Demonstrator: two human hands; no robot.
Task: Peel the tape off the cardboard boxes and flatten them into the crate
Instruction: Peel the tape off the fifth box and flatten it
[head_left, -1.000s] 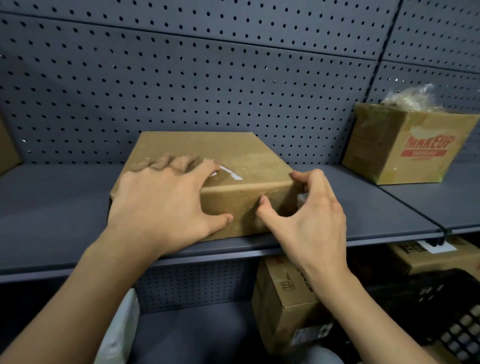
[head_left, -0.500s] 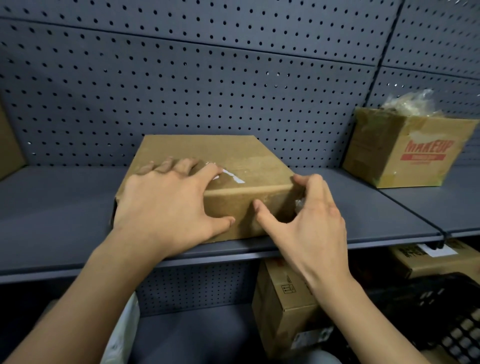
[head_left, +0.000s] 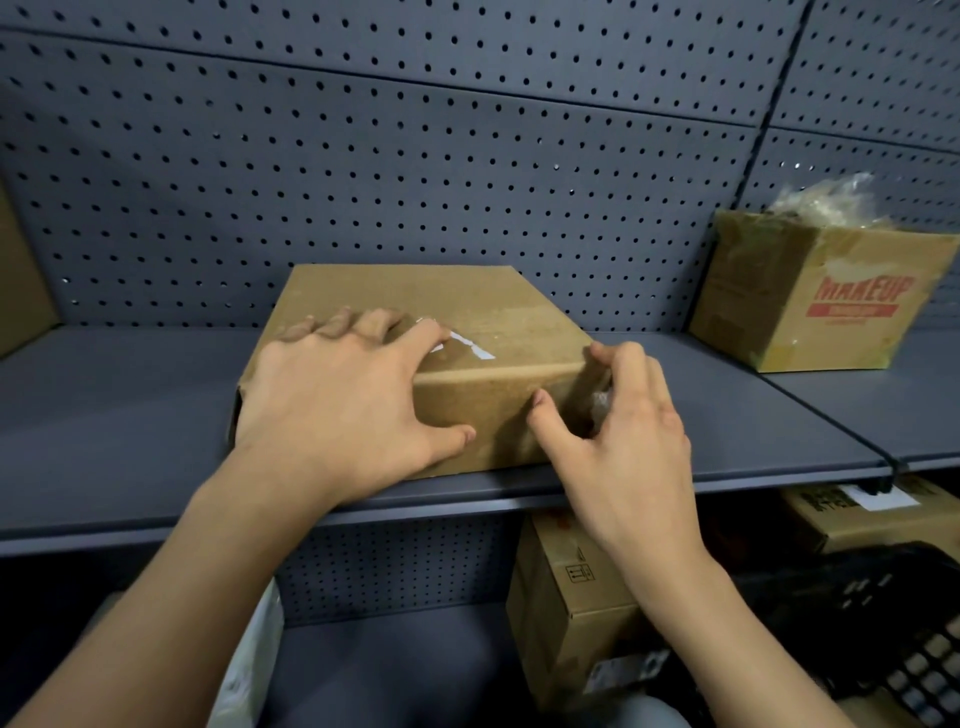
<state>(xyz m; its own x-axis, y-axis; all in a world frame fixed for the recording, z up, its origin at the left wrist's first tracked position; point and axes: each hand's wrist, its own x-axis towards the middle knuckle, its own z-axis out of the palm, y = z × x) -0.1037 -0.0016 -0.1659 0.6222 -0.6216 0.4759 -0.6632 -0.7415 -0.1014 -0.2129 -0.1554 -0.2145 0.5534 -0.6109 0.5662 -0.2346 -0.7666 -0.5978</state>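
Note:
A flat brown cardboard box (head_left: 467, 312) lies on the grey shelf (head_left: 119, 405), close to its front edge. My left hand (head_left: 332, 410) clamps the box's front left edge, fingers spread over the top and thumb on the front face. A white scrap of tape (head_left: 475, 349) sticks to the top beside my index finger. My right hand (head_left: 628, 436) is at the front right corner. Its fingers curl round the corner onto crinkled clear tape (head_left: 598, 410), and its thumb touches the front face. The black plastic crate (head_left: 883, 639) sits below the shelf at lower right.
A taller box printed MAKEUP (head_left: 831, 301), with plastic wrap on top, stands at the right of the shelf. Under the shelf are an upright box (head_left: 566, 603) and another box (head_left: 862, 512). A box edge (head_left: 21, 270) shows at far left. Pegboard backs the shelf.
My right hand's fingers have curled tighter onto the box's right corner and the tape there. My left hand has stayed in place on the box.

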